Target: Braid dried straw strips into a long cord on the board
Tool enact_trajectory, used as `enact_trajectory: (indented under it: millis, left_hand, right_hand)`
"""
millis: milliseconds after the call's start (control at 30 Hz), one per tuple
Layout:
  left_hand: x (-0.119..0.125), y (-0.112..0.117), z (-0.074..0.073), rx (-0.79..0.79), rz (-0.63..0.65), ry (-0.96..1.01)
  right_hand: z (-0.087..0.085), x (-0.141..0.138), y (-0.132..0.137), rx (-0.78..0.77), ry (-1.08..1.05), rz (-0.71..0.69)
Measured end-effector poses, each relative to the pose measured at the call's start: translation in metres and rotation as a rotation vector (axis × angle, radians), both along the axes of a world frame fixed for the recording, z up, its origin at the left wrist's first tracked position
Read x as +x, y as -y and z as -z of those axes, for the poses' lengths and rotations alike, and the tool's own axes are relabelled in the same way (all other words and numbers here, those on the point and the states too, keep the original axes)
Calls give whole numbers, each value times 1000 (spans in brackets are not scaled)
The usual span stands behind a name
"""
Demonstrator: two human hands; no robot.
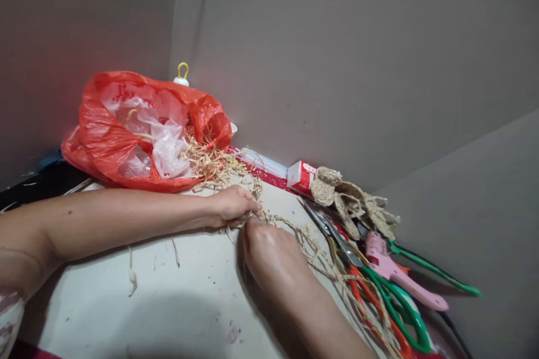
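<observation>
My left hand (236, 205) is closed in a pinch on a strand of straw-coloured braided cord, its fingertips close to my other hand. Turned with its back toward me, my right hand (269, 244) has its fingers curled at the same spot; most of them are hidden, but they appear to grip the cord too. From there the braided cord (314, 249) trails right and down across the white table (168, 314) toward the scissors. Loose dry fibres (210, 165) lie heaped just beyond my left hand, spilling from a red plastic bag (113, 140).
Several scissors (349, 252), some green-handled and orange-handled, lie at the right. Beside them is a pink glue gun (400, 275). Behind stand woven fibre pieces (349, 196) and a red-and-white box (300, 177). Grey walls (337, 67) close off the back.
</observation>
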State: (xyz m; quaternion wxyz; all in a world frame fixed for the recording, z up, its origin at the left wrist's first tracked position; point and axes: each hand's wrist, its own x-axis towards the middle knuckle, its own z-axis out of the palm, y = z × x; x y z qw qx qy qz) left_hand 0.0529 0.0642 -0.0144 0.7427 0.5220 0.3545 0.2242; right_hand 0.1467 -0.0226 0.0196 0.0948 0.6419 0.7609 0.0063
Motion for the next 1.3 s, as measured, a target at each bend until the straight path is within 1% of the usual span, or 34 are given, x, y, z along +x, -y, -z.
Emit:
enact_trajectory:
  millis: [100,200,233,267,300,333,367,400,433,467,500,533,567,600,667,733,800,867,967,1033,1167,1300]
  left_hand:
    - [0,-1,-1,-30,-12,20]
    - [-1,-3,-3,-41,-3,40]
    - [-2,-4,-4,-47,6,48]
    - [-2,-5,-4,-55,18,55]
    - [-3,-6,-5,-63,31,62]
    - [-3,-6,-5,-71,42,68]
    - [-4,-7,-6,-76,51,74]
    - [-5,-7,-7,-79,58,79]
    - [-5,-7,-7,-80,65,82]
    - [-6,-7,-8,-81,71,84]
    - [-6,-7,-8,-80,80,85]
    - [-6,-8,-8,-79,91,87]
    - [-7,-8,-7,-74,104,90]
    - [-7,-8,-6,-64,117,96]
    - [-7,-10,-3,-19,143,112]
    - [-7,-11,1,52,177,123]
    - [-7,-12,3,114,204,119]
    - [-7,-12,3,138,203,111]
    - [-8,-12,1,156,204,75]
    - [-9,-13,0,219,230,10]
    - [-11,-16,-2,467,292,-150]
    - [-12,-19,-7,736,321,-224]
  right_hand:
    - [-12,-17,12,-137,-13,-44]
    - [-29,-32,32,-335,-64,-184]
    - [-35,-33,38,-422,-119,-236]
    - [-40,-32,43,-480,-221,-265]
    - [-43,-28,45,-525,-358,-263]
    - [-44,-21,43,-536,-519,-262]
    - [-43,-12,38,-448,-687,-214]
    - [-40,-2,29,-294,-832,-137]
    - [-35,10,18,-40,-953,-22]
    - [-28,21,5,223,-1020,105]
    - [-21,31,-8,378,-1060,215]
    - [-13,40,-20,359,-1115,307]
    - [-5,46,-29,224,-1189,384]
    - [1,50,-36,140,-1217,402]
    - [10,52,-42,-45,-1282,410]
    - [13,48,-40,-209,-1381,399]
    - [13,45,-37,-342,-1476,397]
    - [12,45,-37,-401,-1517,403]
    - [12,51,-40,-411,-1506,409]
    - [13,56,-43,-431,-1490,409]
    - [17,61,-47,-536,-1477,414]
    - [18,61,-48,-617,-1552,413]
